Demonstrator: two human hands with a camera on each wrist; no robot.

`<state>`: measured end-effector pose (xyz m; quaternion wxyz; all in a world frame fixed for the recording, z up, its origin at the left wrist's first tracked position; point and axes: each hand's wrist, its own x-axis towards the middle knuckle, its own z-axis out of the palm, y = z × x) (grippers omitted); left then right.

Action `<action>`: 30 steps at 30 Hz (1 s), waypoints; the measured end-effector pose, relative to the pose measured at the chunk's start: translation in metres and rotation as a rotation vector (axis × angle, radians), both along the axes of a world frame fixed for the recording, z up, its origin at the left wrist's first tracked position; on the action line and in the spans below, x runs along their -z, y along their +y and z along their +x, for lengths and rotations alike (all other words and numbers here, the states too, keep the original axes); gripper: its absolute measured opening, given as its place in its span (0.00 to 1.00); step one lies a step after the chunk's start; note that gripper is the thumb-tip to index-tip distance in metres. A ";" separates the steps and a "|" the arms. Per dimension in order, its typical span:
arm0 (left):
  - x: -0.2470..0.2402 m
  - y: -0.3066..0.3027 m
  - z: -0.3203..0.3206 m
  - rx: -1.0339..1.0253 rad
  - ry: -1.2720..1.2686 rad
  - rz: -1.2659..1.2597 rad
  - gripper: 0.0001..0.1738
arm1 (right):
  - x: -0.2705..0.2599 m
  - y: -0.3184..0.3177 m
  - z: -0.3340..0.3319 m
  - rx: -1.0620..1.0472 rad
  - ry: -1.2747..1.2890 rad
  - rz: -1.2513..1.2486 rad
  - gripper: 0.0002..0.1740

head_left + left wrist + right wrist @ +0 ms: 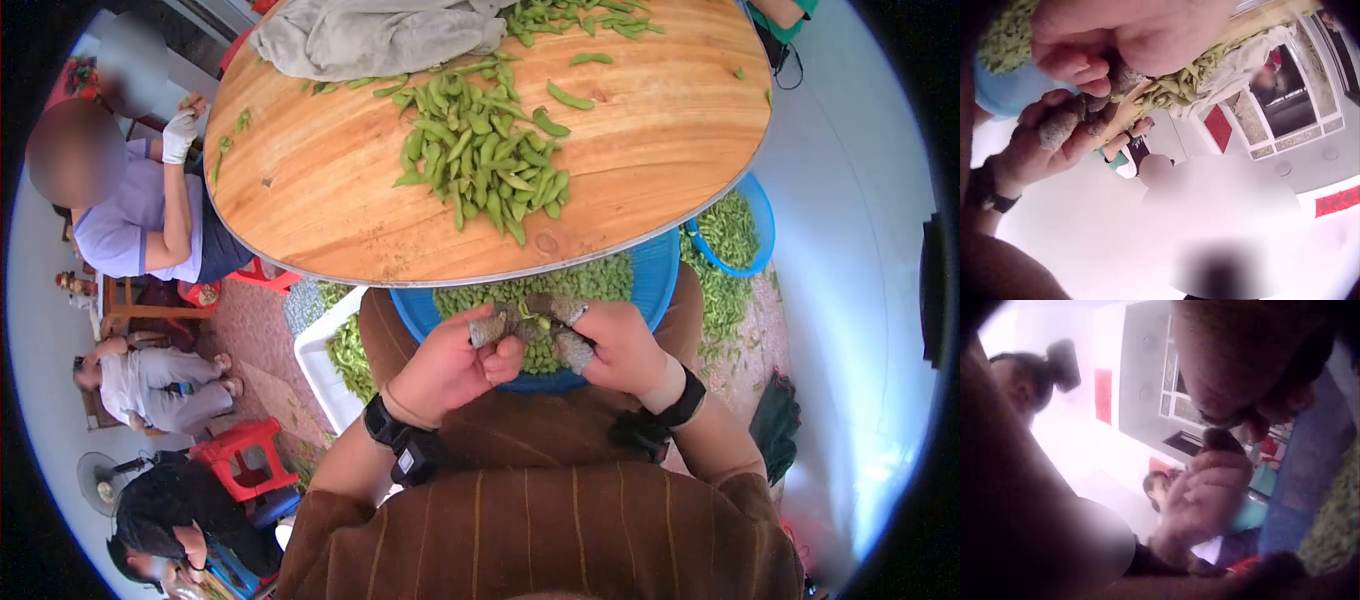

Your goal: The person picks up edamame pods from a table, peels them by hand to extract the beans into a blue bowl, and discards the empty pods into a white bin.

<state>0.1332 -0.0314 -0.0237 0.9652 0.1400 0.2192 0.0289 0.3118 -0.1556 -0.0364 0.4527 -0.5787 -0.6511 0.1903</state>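
Over a blue basin (410, 312) of shelled green soybeans (590, 283), both hands meet at a small green soybean pod (541, 323). My left hand (455, 362) pinches it from one side, its other fingers curled in. On the opposite side my right hand (628, 348) grips it between thumb and fingers. Worn grey covers wrap several fingertips (487, 330) of both hands. The left wrist view shows the left hand (1141, 31) and right hand (1054, 137) close together, their fingers hiding most of the pod. The right wrist view is dark and blurred around the hands.
A round wooden table (650, 150) with a pile of soybean pods (485, 160) and a grey cloth (380, 38) stands just ahead. Left of the basin is a white crate (320, 350) of pods; to the right, a blue basket (765, 225) of pods. Other people sit at left.
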 end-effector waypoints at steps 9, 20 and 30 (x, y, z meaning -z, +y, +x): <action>0.015 -0.005 -0.032 0.166 0.276 0.511 0.07 | 0.006 0.003 -0.004 -0.083 0.120 -0.350 0.11; -0.058 0.041 -0.091 0.491 0.957 2.326 0.08 | 0.013 0.007 -0.007 -0.012 0.041 -0.396 0.09; -0.053 0.105 0.021 -0.125 0.788 2.459 0.11 | -0.001 -0.002 -0.012 0.040 0.061 -0.412 0.09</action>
